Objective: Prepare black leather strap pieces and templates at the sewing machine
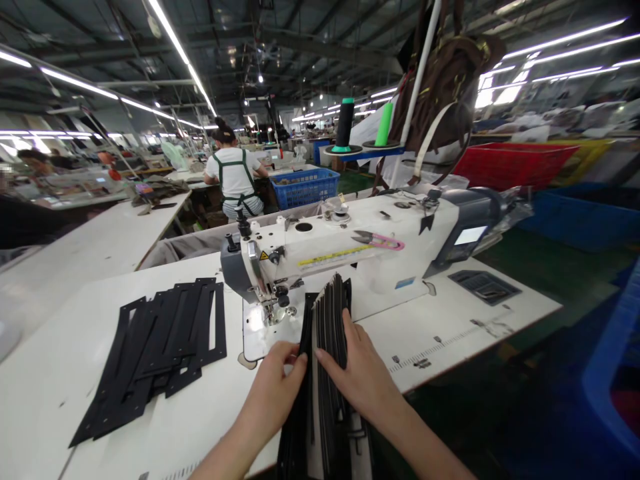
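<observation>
A thick bundle of long black strips with pale edges (327, 393) stands on edge in front of the sewing machine (325, 247), running down past the bottom of the view. My left hand (280, 380) pinches the black piece at the bundle's left side between thumb and fingers. On the other side, my right hand (363, 367) grips the bundle, thumb across the pale edges and fingers along its right face. To the left lies a spread pile of flat black frame-shaped pieces (165, 347). The machine's needle area (275, 310) is just beyond my left hand.
Pink-handled thread snips (380, 240) rest on the machine's arm. Black and green thread cones (345, 127) stand behind it. A recessed tray (485, 287) sits at the table's right. Beyond are a blue basket (305, 188), a red bin (515, 163) and a seated person (234, 173).
</observation>
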`<state>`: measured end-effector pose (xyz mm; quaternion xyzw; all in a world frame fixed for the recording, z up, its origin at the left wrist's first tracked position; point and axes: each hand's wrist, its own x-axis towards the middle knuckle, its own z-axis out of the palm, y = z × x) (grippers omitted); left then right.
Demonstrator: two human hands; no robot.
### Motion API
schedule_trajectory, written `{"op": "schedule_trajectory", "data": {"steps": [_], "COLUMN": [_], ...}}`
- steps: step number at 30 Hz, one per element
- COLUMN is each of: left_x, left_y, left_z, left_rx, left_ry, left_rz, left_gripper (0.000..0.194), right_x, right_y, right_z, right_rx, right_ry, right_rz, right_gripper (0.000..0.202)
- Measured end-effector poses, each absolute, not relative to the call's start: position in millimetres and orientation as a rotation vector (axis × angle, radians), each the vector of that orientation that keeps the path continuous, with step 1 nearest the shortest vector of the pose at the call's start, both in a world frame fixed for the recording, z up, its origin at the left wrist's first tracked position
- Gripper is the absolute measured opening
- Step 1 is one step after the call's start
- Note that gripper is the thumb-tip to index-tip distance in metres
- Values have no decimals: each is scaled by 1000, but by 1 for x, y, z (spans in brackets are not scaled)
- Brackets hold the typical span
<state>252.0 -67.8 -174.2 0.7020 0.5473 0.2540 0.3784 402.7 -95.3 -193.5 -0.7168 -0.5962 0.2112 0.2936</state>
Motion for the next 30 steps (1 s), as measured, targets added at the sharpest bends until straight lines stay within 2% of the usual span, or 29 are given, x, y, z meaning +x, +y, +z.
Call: {"op": "schedule_trajectory", "data": {"steps": [15,22,30], "left_x": [250,251,250], "left_y": [-60,-58,-57], "left_z": [-171,-171,-172], "left_rx": [1817,1505,1548], "left_ry": [1349,1339,1347], "left_rz": [516,423,435], "left_gripper": [26,46,30], "right_x": [399,399,397], "right_y": [-97,-98,-96], "right_z": [-189,-190,-187], "right_rx": [-1913,-1920,-1974], "right_ry": [-1525,-1553,-1572], "right_rz": [586,557,529], "right_gripper": [78,76,76]}}
